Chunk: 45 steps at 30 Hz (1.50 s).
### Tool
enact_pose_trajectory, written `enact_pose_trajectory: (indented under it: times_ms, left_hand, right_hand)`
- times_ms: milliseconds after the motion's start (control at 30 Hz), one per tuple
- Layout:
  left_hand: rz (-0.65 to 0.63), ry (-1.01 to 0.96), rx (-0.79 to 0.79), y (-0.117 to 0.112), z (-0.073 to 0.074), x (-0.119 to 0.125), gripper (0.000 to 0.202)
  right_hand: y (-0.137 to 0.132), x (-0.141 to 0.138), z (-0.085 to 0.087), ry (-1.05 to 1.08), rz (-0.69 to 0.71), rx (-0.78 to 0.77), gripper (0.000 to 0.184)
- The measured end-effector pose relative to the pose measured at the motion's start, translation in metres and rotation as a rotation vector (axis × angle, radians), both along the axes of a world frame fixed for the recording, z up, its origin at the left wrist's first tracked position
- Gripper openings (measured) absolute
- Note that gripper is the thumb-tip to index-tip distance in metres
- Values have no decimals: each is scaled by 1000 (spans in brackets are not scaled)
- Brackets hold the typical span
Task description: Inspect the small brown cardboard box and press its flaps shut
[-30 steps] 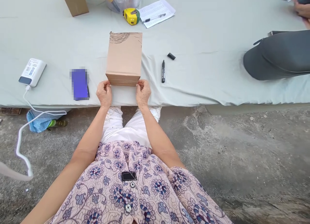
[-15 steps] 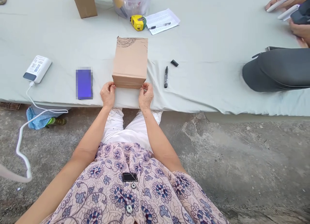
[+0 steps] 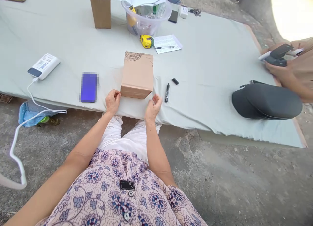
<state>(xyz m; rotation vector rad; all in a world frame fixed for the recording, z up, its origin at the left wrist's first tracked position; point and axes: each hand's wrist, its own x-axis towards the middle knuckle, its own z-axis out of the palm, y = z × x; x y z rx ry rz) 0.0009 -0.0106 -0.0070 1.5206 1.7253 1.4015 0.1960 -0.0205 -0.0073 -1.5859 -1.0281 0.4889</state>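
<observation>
A brown cardboard box [image 3: 137, 71] sits on the cloth-covered table in front of me, with black scribbled lines on its top near the far left corner. My left hand [image 3: 112, 101] is closed, thumb and fingers pinched at the box's near left bottom corner. Just off the near right corner is my right hand [image 3: 153, 108], its fingers loosely curled and apart, holding nothing. To the right of the box lies an uncapped black marker [image 3: 167, 92], and its cap [image 3: 175, 81] rests a little beyond it.
A yellow tape measure [image 3: 146, 41], a paper with a pen [image 3: 168, 43] and a plastic tub [image 3: 149, 22] stand beyond the box. On the left are a white power bank [image 3: 44, 66] and a blurred blue item [image 3: 89, 87]. A black case [image 3: 266, 100] lies right, near another person's hands [image 3: 281, 68].
My right hand has come away from the box's near right corner and opened. My left hand stays at its corner. The view has shifted, showing more of the table's far and right sides.
</observation>
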Motion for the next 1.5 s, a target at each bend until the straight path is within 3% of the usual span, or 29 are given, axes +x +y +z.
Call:
enact_pose_trajectory:
  times_ms: [67,167,267,367,500,767,1000,1200,1333,1433,1500]
  left_hand:
    - [3,12,-2,-1,0,1,8]
    - [0,26,-3,-1,1,1,9]
    - [2,34,6,-2,0,2,9]
    - [29,40,10,-2,-2,3,11]
    - [35,39,19,-1,-6,5,17]
    - [-23,44,17,1,-8,5,13]
    - [-36,33,12,0,-8,4,14]
    - [-59,32,17,0,-7,2,15]
    - [-50,35,26,-1,-6,2,16]
    - [-55,29,54,-2,-5,1,16]
    - [-55,16,79,-4,-4,0,14]
  right_hand:
    - [-5,0,16,-169,-45,110,37]
    - [-8,-16,47,-464,115,223,41]
    - [-2,-47,72,-626,361,175,46]
    - [10,-76,81,-703,445,105,50]
    - [23,-87,76,-726,395,43,53]
    - [35,-72,62,-760,367,14,47]
    - [33,-73,61,-828,318,19,53]
    - [31,-75,63,-822,354,3,53]
    - [25,-49,68,-757,386,85,51]
    - [18,-11,62,-609,257,206,44]
    - [14,14,48,-481,165,194,41]
